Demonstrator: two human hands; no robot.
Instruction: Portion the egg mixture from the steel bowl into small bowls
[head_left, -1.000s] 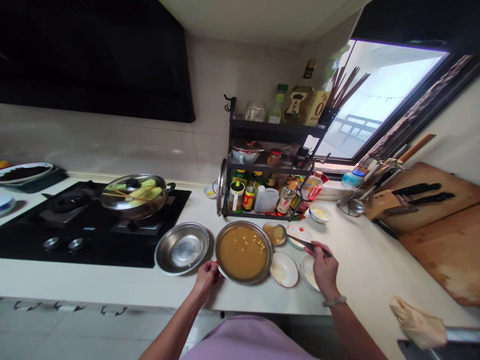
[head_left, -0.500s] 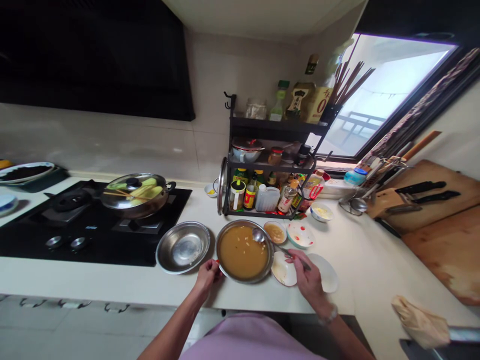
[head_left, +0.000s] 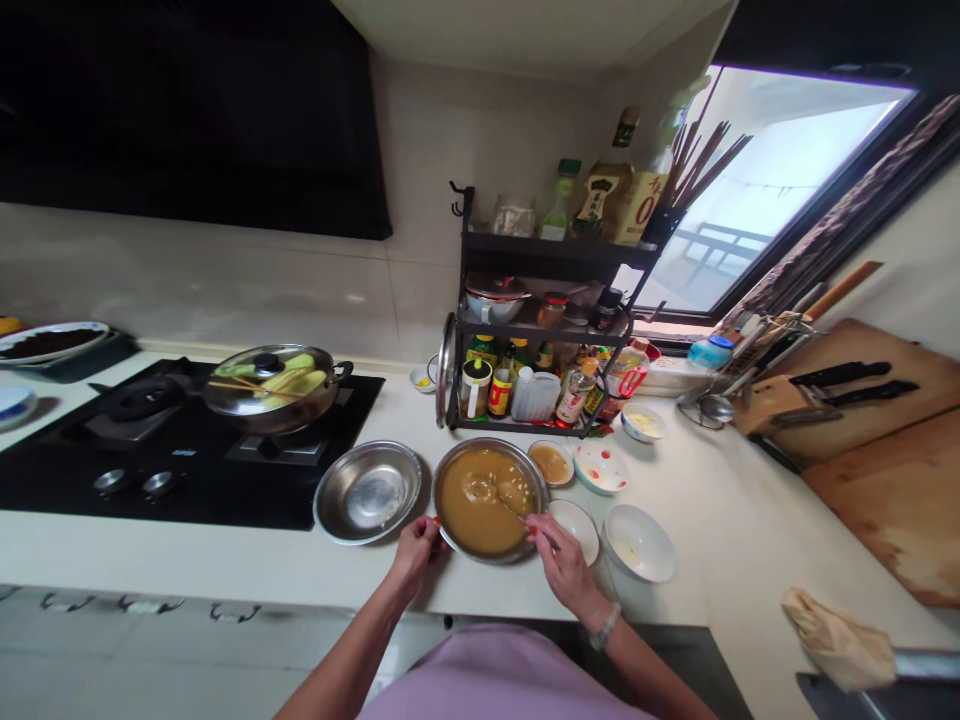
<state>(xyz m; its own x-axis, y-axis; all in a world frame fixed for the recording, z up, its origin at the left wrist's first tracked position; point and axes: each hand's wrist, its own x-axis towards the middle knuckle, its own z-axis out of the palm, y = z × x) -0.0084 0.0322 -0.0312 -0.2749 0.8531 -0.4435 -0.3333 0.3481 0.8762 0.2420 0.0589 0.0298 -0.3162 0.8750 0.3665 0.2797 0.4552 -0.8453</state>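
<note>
Basin (head_left: 491, 557), between pan (head_left: 341, 500) and bowl (head_left: 581, 520) on the desk (head_left: 300, 570), is pinched at its rim by the grip of the left hand (head_left: 414, 555), while a ladle (head_left: 513, 513), clasped in the right hand (head_left: 564, 570), is dipped in, apparently for stirring; level, steady handling seems called for next.

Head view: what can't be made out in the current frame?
All in the head view:
Scoop of the ladle: sunk in the brown liquid.
Left hand's grip at the filled metal bowl: lower fingers hidden by the hand itself.
Part of the white bowl: covered by the right hand.
Dish of dark food: cut off by the left edge.
Lettering on the yellow-and-red bottle: too small.
</note>
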